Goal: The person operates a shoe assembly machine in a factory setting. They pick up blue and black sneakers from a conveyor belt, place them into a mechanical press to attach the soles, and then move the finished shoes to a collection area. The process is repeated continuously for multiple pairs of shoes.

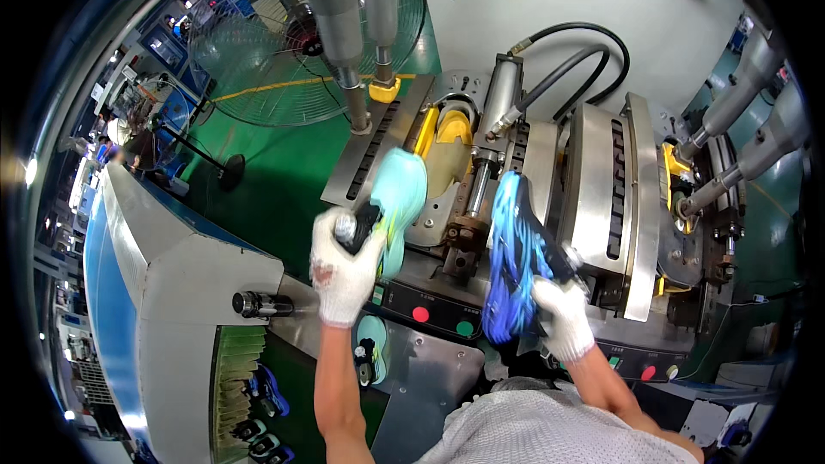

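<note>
Head view: left hand [344, 271] fingers clamp turquoise shoe [400, 198], right hand [563, 318] fingers blue shoe [514, 262]; press machine [601, 198] behind.

Open gap between steel press plates [593, 193]; hydraulic cylinder [498, 107] and yellow mould [451, 133] block the left bay, hoses [584, 56] overhead.

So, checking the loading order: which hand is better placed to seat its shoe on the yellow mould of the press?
Left, probably: the left hand holds the mint-green shoe beside the yellow mould.
</note>
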`<action>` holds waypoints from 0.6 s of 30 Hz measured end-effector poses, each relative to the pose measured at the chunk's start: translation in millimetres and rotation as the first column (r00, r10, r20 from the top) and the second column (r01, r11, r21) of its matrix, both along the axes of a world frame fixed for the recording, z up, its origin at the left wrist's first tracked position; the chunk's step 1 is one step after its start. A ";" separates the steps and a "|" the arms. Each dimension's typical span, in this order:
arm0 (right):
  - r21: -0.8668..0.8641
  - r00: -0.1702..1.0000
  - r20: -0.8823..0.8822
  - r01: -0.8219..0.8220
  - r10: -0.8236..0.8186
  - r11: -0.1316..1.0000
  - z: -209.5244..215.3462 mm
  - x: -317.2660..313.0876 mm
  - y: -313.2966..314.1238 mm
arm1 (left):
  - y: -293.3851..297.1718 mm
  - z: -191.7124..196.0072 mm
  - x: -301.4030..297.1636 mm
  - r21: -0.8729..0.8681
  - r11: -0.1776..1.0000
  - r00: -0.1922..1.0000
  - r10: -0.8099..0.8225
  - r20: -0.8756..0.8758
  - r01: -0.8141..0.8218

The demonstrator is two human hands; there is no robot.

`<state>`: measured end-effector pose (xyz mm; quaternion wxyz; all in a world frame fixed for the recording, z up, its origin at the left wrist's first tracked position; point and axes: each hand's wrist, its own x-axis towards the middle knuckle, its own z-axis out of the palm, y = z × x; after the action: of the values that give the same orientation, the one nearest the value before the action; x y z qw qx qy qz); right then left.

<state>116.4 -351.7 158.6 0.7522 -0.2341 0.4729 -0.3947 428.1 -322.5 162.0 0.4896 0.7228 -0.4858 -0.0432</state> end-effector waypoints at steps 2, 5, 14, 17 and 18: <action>-0.081 0.988 0.085 -0.124 0.130 0.989 5.8 52.1 -45.3 | 67.3 -9.9 0.0 0.056 0.998 0.998 0.040 -0.056 -0.036; -0.152 0.967 0.163 -0.173 0.197 0.973 -4.3 159.1 -122.8 | 163.6 -35.2 -7.9 0.213 0.956 0.967 0.229 -0.111 -0.202; 0.233 -0.406 -0.736 -0.903 -0.542 0.360 -268.5 270.0 -354.2 | 387.0 -142.6 -93.7 0.767 0.351 0.512 0.858 -0.035 -0.537; 0.424 -0.448 -0.790 -0.892 -0.419 0.156 -210.1 319.2 -300.2 | 421.9 -150.2 -105.2 0.719 0.238 0.419 0.905 0.080 -0.653; 0.390 -0.407 -0.786 -0.910 -0.464 0.139 -207.8 289.8 -329.7 | 424.4 -158.3 -85.3 0.680 0.294 0.455 0.888 0.065 -0.671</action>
<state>406.3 -681.4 -49.3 -0.0854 -0.9130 0.3595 0.1731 342.8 101.9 3.7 0.2502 0.9631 0.0705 -0.0703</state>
